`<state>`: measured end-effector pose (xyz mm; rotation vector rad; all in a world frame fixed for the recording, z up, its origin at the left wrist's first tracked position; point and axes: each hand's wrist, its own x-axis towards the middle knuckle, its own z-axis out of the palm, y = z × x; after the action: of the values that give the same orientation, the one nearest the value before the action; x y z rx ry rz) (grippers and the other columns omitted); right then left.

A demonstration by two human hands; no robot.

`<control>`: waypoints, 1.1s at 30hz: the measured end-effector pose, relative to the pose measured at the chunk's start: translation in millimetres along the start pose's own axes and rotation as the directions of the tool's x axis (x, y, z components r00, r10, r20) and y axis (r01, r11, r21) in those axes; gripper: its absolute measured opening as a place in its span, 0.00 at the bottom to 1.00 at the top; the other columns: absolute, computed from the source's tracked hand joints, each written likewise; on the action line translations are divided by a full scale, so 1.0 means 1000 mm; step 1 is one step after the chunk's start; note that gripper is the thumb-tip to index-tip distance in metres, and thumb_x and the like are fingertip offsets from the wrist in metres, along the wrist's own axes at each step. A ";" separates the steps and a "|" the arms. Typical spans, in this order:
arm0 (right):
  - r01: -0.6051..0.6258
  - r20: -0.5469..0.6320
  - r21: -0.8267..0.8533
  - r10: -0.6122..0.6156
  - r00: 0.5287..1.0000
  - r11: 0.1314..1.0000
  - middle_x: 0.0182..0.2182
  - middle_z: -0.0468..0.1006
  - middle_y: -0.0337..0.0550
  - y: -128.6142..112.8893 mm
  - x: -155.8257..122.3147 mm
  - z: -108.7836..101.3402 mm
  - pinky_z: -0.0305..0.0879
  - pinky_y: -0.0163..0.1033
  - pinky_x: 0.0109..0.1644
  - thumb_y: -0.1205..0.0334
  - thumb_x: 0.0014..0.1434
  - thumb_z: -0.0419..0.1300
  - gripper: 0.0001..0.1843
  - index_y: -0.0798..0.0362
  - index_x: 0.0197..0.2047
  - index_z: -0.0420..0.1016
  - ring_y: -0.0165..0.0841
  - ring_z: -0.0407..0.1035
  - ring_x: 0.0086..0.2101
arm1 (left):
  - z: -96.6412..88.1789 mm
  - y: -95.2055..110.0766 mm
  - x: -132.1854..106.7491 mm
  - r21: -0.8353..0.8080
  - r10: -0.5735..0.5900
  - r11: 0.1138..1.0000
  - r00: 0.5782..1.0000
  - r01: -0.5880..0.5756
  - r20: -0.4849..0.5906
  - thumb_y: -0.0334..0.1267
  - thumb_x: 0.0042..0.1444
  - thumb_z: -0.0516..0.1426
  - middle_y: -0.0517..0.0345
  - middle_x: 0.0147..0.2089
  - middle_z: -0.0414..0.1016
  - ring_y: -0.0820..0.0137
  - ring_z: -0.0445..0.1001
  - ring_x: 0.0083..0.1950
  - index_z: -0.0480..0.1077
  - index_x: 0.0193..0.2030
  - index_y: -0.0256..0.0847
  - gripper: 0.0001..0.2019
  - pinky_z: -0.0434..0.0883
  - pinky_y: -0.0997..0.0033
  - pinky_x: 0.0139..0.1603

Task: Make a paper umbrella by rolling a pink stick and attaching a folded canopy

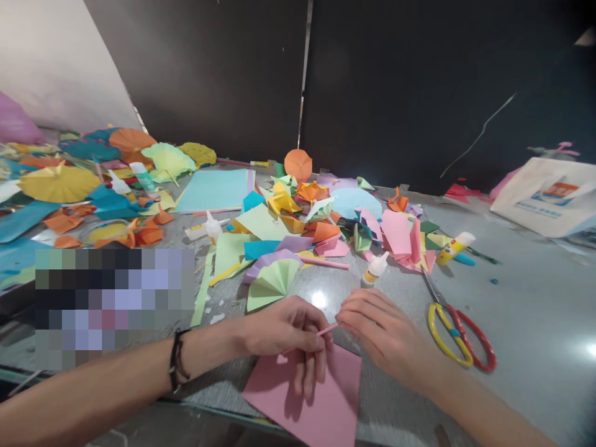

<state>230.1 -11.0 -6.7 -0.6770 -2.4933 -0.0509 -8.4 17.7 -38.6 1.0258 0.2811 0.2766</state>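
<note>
Between my two hands is a thin pink rolled paper stick (327, 330). My left hand (298, 341) is closed around the stick, with its lower fingers just over a pink paper sheet (326, 403) near the table's front edge. The fingertips of my right hand (375, 320) pinch the stick's other end. Just beyond the right hand stands a small white glue bottle (375, 269). A folded light green paper fan (274, 282) lies beyond the left hand. To the right rest scissors (460, 335) with one yellow and one red handle.
Coloured paper scraps and folded pieces (326, 233) cover the table's middle. Several paper umbrellas (60, 183) lie at the left, near a light blue paper stack (212, 191). A yellow glue stick (455, 248) and a white bag (544, 195) are at the right. A dark panel (419, 87) stands behind.
</note>
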 end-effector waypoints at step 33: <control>0.037 -0.100 0.056 -0.031 0.995 0.998 0.43 0.80 0.49 -0.009 -0.002 -0.005 0.72 0.49 0.59 0.75 0.72 0.58 0.08 0.58 0.51 0.74 0.39 0.71 0.50 | 0.005 0.012 -0.005 -0.052 -0.012 0.999 0.994 0.018 0.111 0.38 0.61 0.65 0.49 0.30 0.83 0.66 0.80 0.21 0.74 0.44 0.35 0.09 0.76 0.75 0.21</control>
<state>230.1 -20.3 -2.6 -0.5941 -2.4017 -0.0248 -12.8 17.9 -25.0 0.9830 0.1807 0.2118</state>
